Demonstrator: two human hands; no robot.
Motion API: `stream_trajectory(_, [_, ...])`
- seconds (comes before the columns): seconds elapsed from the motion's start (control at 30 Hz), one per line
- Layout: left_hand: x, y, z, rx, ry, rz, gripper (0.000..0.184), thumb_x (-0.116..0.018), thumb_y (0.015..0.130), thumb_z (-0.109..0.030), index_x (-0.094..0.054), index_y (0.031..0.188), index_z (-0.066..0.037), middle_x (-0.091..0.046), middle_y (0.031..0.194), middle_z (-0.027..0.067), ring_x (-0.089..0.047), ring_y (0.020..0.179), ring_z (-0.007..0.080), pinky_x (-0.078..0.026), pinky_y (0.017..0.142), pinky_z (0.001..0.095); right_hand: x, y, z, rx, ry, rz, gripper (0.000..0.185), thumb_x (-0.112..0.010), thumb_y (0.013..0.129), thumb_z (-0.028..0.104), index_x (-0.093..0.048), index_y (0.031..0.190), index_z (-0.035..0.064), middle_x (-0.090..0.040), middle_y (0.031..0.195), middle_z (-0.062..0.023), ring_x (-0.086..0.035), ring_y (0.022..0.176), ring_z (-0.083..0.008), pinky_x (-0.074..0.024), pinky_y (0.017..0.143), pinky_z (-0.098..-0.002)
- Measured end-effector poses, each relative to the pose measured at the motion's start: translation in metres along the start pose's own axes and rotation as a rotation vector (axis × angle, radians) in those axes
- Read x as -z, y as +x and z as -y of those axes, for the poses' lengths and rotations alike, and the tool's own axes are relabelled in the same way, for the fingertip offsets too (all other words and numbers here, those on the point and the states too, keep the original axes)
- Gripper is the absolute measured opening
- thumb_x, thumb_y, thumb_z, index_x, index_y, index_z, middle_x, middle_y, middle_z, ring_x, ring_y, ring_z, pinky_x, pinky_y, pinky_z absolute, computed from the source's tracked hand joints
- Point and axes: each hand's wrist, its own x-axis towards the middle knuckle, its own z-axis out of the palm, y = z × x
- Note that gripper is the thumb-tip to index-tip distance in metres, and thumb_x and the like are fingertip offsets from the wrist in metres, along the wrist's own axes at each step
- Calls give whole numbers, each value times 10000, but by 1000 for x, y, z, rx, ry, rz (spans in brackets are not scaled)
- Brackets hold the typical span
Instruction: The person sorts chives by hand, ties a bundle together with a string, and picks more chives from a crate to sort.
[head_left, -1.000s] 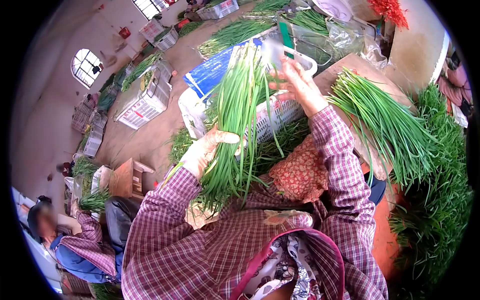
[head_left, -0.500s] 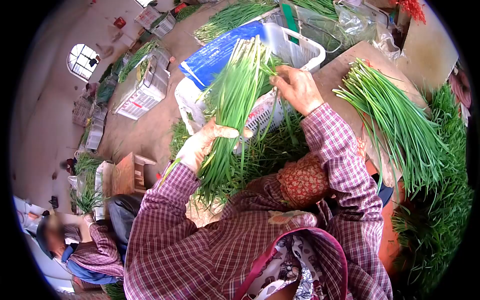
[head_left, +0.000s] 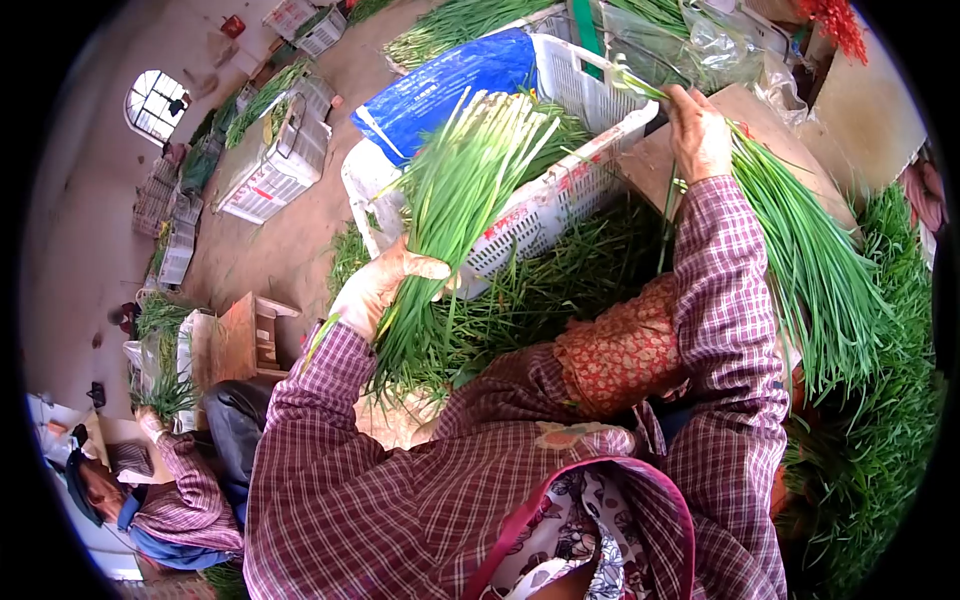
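A thick bundle of long green stalks (head_left: 465,185) with pale ends pointing up is gripped near its lower middle by my left hand (head_left: 385,285). My right hand (head_left: 700,135) is closed on a few thin stalks (head_left: 637,82), whose pale ends point up and left. It is above the near edge of a board (head_left: 640,165). Another pile of green stalks (head_left: 800,240) lies on that board and hangs over its side. Behind the held bundle is a white plastic crate (head_left: 550,220) with a blue sheet (head_left: 450,85) over its far left side.
Loose greens (head_left: 890,400) are heaped at the right, with more under the crate. A person (head_left: 190,500) sits at the lower left beside a wooden stool (head_left: 240,340). Further crates (head_left: 275,170) of greens stand at the upper left. Clear plastic bags (head_left: 720,50) lie at the top right.
My right hand has moved away from the bundle to the upper right with a few stalks. My left hand and the bundle have shifted slightly left and down.
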Motion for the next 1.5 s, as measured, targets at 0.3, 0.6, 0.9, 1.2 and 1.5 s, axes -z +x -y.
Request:
stream_trajectory(0.3, [-16, -5, -19, -135, 142, -174, 636, -838, 611, -141, -537, 1149, 17, -673, 852, 100, -660, 722, 174, -537, 625, 273, 26, -16, 99, 305, 219, 2, 109, -633, 832, 221, -640, 910, 146, -582, 785, -41, -607, 719, -236, -522, 651, -341])
stream_trajectory(0.6, [-31, -5, -32, -106, 314, -223, 534, -830, 635, -127, -582, 1085, 19, -678, 854, 62, -639, 765, 135, -505, 710, 266, 7, -25, 144, 508, 323, -71, 119, -688, 740, 165, -639, 846, 142, -541, 824, 1, -561, 811, -200, -491, 679, -337])
stream_trajectory(0.9, [-18, 6, -29, -208, 723, -248, 546, -820, 652, -132, -595, 1140, -38, -676, 942, 22, -592, 835, 120, -474, 784, 273, -17, -29, 130, 550, 301, -64, 82, -623, 817, 197, -574, 855, 143, -580, 809, -33, -615, 711, -223, -507, 568, -360])
stream_trajectory(1.2, [9, -1, -36, -87, 1263, -577, 585, -760, 667, -232, -582, 1223, -197, -688, 917, 78, -656, 796, 189, -504, 756, 291, -8, -19, 21, 81, -71, 38, 80, -586, 858, 224, -565, 908, 165, -626, 844, -100, -647, 736, -304, -514, 593, -415])
stream_trajectory(1.5, [11, 11, -40, -249, 1339, -558, 570, -712, 723, -333, -544, 1265, -274, -684, 890, 98, -672, 778, 235, -527, 716, 324, -2, -32, 131, 451, 170, 293, 518, -744, 717, 194, -531, 1186, 250, -529, 1117, 20, -632, 680, -132, -550, 540, -267])
